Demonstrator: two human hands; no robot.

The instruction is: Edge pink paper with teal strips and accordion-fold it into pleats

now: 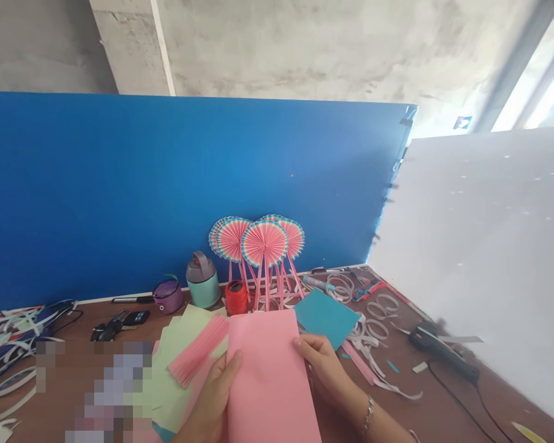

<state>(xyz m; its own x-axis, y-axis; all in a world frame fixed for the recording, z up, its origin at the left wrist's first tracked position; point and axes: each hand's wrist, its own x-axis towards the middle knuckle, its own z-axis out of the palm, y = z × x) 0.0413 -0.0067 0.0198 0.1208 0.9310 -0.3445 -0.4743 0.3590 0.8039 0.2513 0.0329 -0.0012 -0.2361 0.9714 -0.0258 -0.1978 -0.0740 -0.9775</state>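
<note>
A pink paper sheet (268,375) is held upright in front of me at the bottom centre. My left hand (215,397) grips its left edge, thumb on the front. My right hand (321,363) pinches its right edge near the top, fingers curled round it. To the left lies a pleated pink paper strip (198,349) on pale green sheets (175,363). A teal sheet (325,315) lies just beyond my right hand. Several finished pink paper fans on sticks (258,246) lean against the blue board behind.
A blue board (166,184) walls the back, a white board (484,246) the right. On the brown table: a mint bottle (203,280), purple tape roll (167,296), red spool (236,297), black glue gun (438,351) with cord, paper strips and rings (378,314), clutter at left.
</note>
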